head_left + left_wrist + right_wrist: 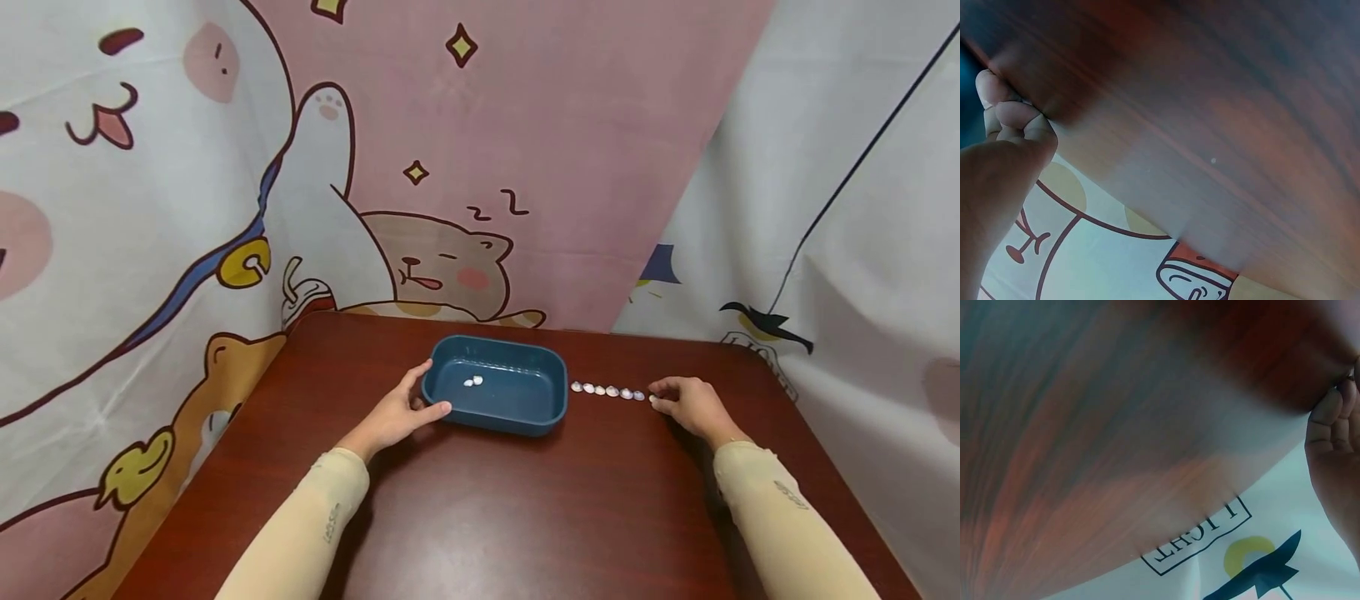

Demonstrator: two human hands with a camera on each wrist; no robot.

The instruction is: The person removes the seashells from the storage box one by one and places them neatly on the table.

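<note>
A dark blue tray (525, 417) stands mid-table with two small white shells (473, 382) inside it. My left hand (417, 398) grips the tray's left end, thumb along the front wall and fingers at the rim; the left wrist view shows its curled fingers (1010, 115) against the table. To the right of the tray, a short row of white shells (606, 390) lies on the wood. My right hand (660, 396) is at the row's right end, fingertips curled down and pinching the last shell (652, 402). In the right wrist view only its bent fingers (1334, 419) show.
The dark wooden table (525, 517) has rounded corners and is hemmed in by cartoon-print cloth (150, 208) hanging on the left, back and right. Both sleeved forearms lie over the front half of the table.
</note>
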